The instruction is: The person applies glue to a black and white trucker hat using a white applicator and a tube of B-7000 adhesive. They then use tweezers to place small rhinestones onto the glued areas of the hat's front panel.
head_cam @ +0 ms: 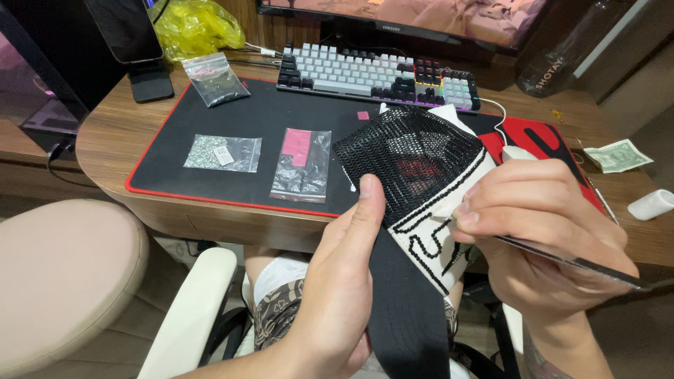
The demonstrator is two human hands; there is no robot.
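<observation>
**Q:** Hands first: what does each of yours hold?

**A:** Your left hand [344, 281] grasps one cap [414, 182] from below, thumb pressed on the black mesh, dark brim pointing down toward your lap. Your right hand [544, 231] is pinched round one thin dark-handled tool [576, 263], fingertips [467, 214] touching the cap's white panel with its black beaded outline. The cap hangs in front of the desk's near edge, above your knees.

**Q:** How many packets lie on the desk mat [281, 112]?

**A:** Three clear zip bags. One with pale glittering grains and a small white label [223, 153] lies at the mat's left near part. One with a pink rectangular label [303, 163] lies just right of it, close to the near edge. One holding dark grains, with a pink strip at its top [214, 78], sits at the mat's far left corner.

**Q:** And beyond the mat?

**A:** One keyboard [379, 76] with white, black and coloured keys lies along the mat's far edge, below one monitor [421, 17]. One yellow plastic bag [193, 24] sits at the desk's far left, beside one dark phone on a stand [130, 42]. One white mouse [518, 152] rests at the mat's red right end. One green banknote [618, 156] and one white cylinder [651, 204] lie near the desk's right edge, and one dark bottle [562, 52] stands at the far right.
</observation>
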